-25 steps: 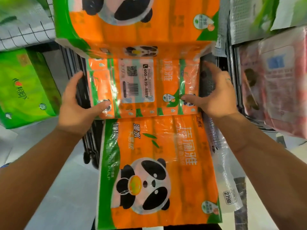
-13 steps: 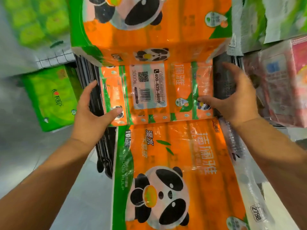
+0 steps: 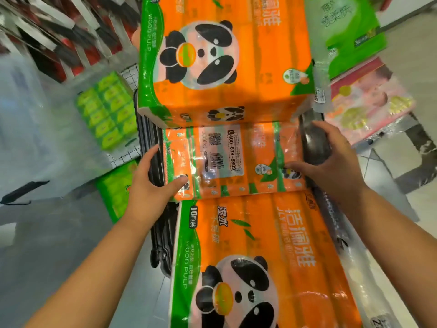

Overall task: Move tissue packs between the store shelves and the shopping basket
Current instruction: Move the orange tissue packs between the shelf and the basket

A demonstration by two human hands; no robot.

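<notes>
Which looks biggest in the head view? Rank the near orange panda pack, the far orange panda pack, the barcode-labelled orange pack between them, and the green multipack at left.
1-2. Near orange panda pack and far orange panda pack: alike; nearness makes it unsure.
3. Barcode-labelled orange pack.
4. Green multipack.

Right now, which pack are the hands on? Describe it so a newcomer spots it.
Find the two big orange panda packs, far one and near one. The middle pack sits between them, gripped by the left hand and right hand. Only it shows a barcode label, with no big panda face.
</notes>
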